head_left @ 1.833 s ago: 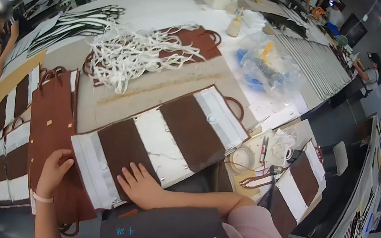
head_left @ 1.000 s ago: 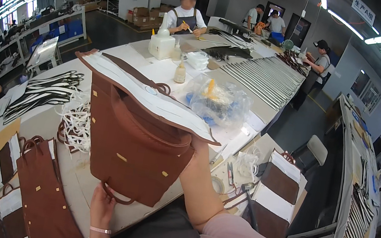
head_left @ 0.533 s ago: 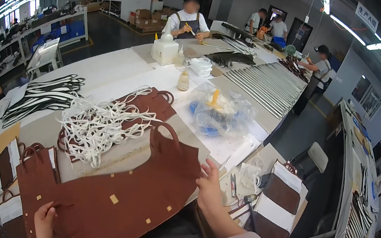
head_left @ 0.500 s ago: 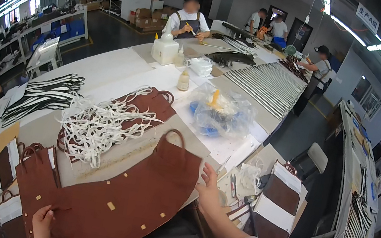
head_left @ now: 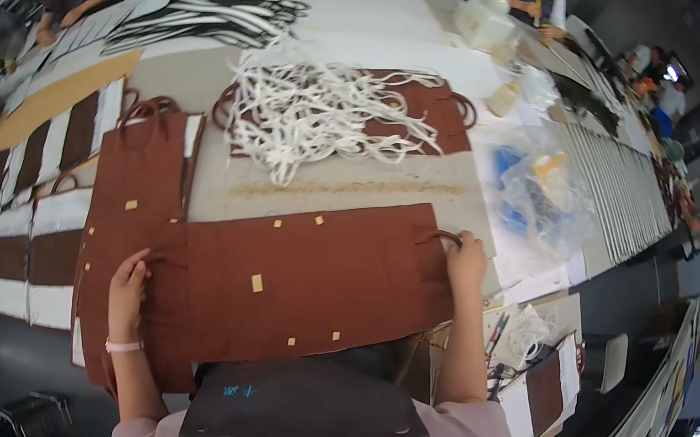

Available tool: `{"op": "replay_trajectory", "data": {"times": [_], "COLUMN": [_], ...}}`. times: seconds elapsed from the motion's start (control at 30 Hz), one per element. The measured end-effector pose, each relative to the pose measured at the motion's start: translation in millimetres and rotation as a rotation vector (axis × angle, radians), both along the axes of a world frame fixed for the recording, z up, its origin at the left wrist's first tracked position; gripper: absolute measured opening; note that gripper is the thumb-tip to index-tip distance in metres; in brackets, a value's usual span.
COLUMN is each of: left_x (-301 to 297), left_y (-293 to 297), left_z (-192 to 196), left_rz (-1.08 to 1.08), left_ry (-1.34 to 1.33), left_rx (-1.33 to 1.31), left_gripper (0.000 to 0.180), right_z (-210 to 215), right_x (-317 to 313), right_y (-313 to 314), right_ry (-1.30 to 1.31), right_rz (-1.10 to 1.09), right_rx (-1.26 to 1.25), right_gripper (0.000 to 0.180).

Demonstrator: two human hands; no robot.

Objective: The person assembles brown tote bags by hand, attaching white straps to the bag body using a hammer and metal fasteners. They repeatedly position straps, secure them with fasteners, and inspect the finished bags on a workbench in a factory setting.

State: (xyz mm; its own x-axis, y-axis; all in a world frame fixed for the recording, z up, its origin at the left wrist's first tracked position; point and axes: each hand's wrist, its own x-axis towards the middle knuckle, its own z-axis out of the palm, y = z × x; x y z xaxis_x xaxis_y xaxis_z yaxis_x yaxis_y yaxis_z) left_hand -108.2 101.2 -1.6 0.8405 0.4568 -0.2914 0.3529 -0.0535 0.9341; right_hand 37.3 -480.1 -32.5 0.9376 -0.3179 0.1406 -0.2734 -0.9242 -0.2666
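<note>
Along the near edge of the tabletop (head_left: 346, 185), lies a brown bag panel (head_left: 303, 280), spread flat and dotted with small pale square tags. Pressed on its left end, the left hand (head_left: 128, 281), fingers loosely spread and flat on the material, gripping nothing, a pale band at the wrist. At the panel's right end, the right hand (head_left: 465, 258), fingers curled onto the panel's edge right by a brown loop handle (head_left: 447, 238); cannot tell whether actually pinching the handle or only resting on it. Just left of the panel and partly under it, a stack of brown bags (head_left: 138, 183) with curved handles pointing toward the far edge. Farther left, toward the left edge, rows of brown-and-white striped panels (head_left: 42, 232). Beyond the panel, toward the middle of the tabletop, a tangled heap of white cords (head_left: 321, 112) lying over another brown bag. Toward the right edge, a crumpled clear plastic bag (head_left: 535, 194) with blue and yellow contents. Over the near edge, below the panel, a dark apron bib (head_left: 300, 405) against the person's chest.
</note>
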Motion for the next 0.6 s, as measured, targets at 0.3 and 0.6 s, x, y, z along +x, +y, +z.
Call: {"op": "replay_trajectory", "data": {"times": [0.3,0.6], "left_x": [16,50], "left_y": [-45,-94], "left_z": [20,17], "left_rz": [-0.087,-0.42], "left_ry": [-0.068,-0.005], "left_rx": [-0.093,0.824], "left_gripper": [0.032,0.032], "right_z": [5,32], "right_x": [6,13], "right_y": [-100,-100], "right_ry": [-0.207,0.144], "right_rz": [0.039,-0.194], "right_rx": [0.342,-0.047], "right_gripper": [0.026,0.043]}}
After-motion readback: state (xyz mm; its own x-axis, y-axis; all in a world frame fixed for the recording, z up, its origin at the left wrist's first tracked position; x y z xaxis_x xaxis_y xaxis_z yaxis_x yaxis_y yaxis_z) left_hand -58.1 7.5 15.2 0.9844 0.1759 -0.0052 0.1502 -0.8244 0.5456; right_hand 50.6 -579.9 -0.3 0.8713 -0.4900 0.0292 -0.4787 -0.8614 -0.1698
